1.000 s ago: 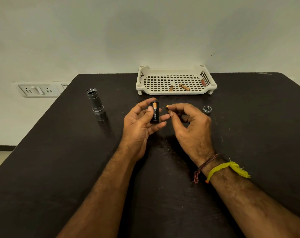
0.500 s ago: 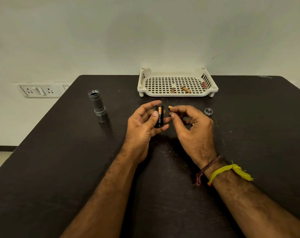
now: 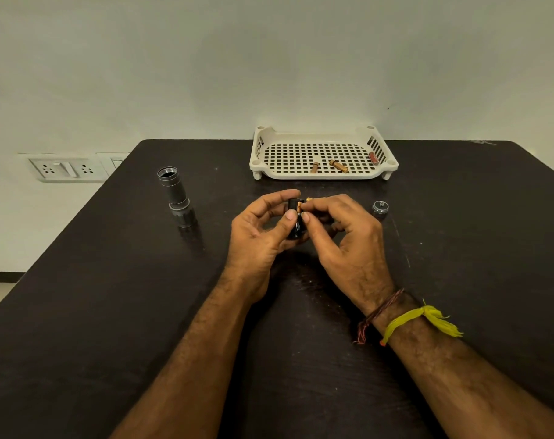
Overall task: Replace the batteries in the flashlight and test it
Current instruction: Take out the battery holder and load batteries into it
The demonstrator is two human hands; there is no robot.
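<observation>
Head view: compared with a moment ago, the gap between the hands is closed. The right hand point(image 3: 342, 236), pinching a copper-tipped battery point(image 3: 308, 200), is now brought against the black battery holder point(image 3: 296, 220) gripped in the left hand point(image 3: 263, 229); loading is judged under way. Left of the holder, the ribbed grey metal flashlight point(image 3: 176, 198) body stands open on the matte bench point(image 3: 111, 312); right of it lies the round tail cap point(image 3: 380, 206). Beyond it, loose cylindrical batteries lie in a perforated plastic tray point(image 3: 320, 177).
</observation>
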